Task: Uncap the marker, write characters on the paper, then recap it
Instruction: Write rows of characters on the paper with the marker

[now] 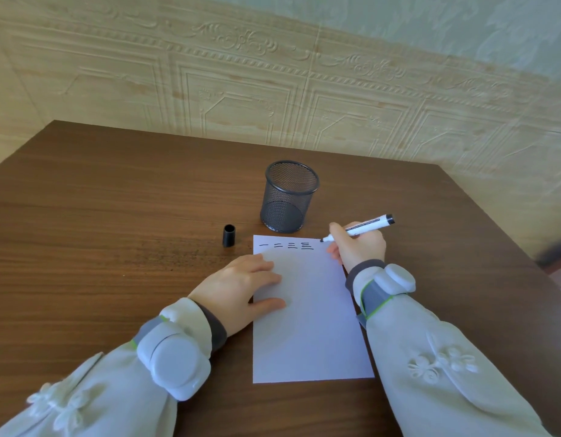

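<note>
Two sleeves [430,373] in pale cloth with stitched flowers come in from the near edge, each with a white band device [175,364] strapped at the wrist. The left hand [238,288] lies flat on the left side of the paper [310,326], its fingers straight and spread over the sheet, thumb stretched along it nearer the person; it holds nothing and presses the sheet to the table [99,216]. The paper lies lengthwise away from the person, and most of it beyond and below those fingers is blank. Past the left fingertips, along the far edge of the sheet, runs a row of four black characters [287,246] made of short level strokes. The right hand [358,247] rests at the paper's far right corner, fingers curled round the marker [361,228]; the thumb and forefinger pinch it low on the white barrel. Its dark tip pokes out to the left of the fingertips, at the sheet's far edge just right of the last character, while the black back end slants up and away to the right. The black cap [229,235] lies on the table, off the paper, beyond the left fingers and apart from both hands. Farther still, just behind the paper, stands a dark mesh cup [290,197].
</note>
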Demonstrator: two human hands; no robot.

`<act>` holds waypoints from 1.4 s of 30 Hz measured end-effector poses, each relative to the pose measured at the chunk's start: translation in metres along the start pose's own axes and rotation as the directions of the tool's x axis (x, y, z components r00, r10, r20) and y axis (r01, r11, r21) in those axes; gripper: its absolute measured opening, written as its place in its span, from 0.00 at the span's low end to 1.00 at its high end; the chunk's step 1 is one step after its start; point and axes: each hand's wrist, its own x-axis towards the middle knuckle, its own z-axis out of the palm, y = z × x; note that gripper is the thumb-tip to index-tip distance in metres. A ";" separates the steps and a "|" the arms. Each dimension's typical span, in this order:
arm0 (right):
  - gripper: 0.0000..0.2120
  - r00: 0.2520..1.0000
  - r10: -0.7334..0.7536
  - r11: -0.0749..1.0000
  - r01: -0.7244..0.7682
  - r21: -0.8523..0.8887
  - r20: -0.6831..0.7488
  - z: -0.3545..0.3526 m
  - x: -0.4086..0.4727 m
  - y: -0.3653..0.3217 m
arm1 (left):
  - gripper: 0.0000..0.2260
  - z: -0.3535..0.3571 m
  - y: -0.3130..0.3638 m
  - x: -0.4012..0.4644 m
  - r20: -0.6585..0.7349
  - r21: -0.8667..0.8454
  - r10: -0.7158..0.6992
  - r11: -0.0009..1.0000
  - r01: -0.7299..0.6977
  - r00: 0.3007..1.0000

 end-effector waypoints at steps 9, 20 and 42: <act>0.13 0.999 -0.053 0.998 0.053 -0.023 0.010 0.001 0.000 0.002 | 0.22 0.001 -0.002 0.000 -0.009 0.016 0.011 1.000 -0.011 1.000; 0.13 0.998 -0.061 0.992 0.062 -0.110 0.008 0.003 0.001 0.003 | 0.22 0.002 -0.003 0.000 -0.019 0.010 0.011 1.000 -0.011 1.000; 0.11 0.999 -0.019 0.997 0.015 -0.071 -0.049 0.002 0.000 0.001 | 0.22 0.001 -0.002 0.000 0.001 0.010 -0.002 1.000 0.002 1.000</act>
